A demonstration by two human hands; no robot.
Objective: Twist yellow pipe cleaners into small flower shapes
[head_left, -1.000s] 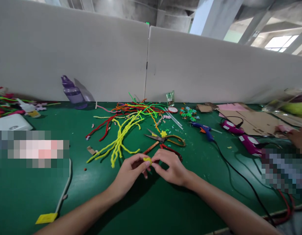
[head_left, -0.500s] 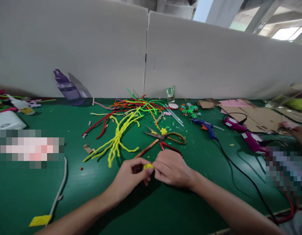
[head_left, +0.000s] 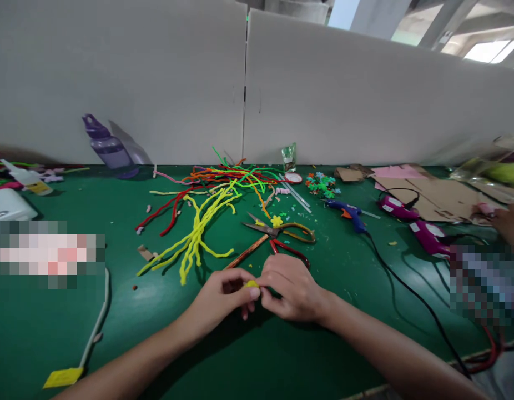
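Note:
My left hand (head_left: 227,291) pinches a small curled piece of yellow pipe cleaner (head_left: 251,284) between thumb and fingers. Closed against its right side is my right hand (head_left: 288,289), thumb and forefinger at the edge of the same piece; its exact shape is mostly hidden. Just beyond the hands lie scissors (head_left: 277,228) with blades apart, and a yellow pipe cleaner flower (head_left: 276,221) rests against them. Red-handled pliers (head_left: 288,248) and a brown stick (head_left: 246,253) are close by. Loose yellow pipe cleaners (head_left: 202,222) spread out to the left.
Behind are multicoloured pipe cleaners (head_left: 232,173) and a heap of small green and orange pieces (head_left: 321,185). A blue glue gun (head_left: 348,214) with its cord lies right, near purple devices (head_left: 398,208) and cardboard (head_left: 442,197). A purple bottle (head_left: 111,151) leans on the partition. Another person's hand (head_left: 509,225) shows far right.
The fingers have shifted slightly around the yellow piece, with my right thumb and forefinger now more visible at its edge. The whole view has moved a little.

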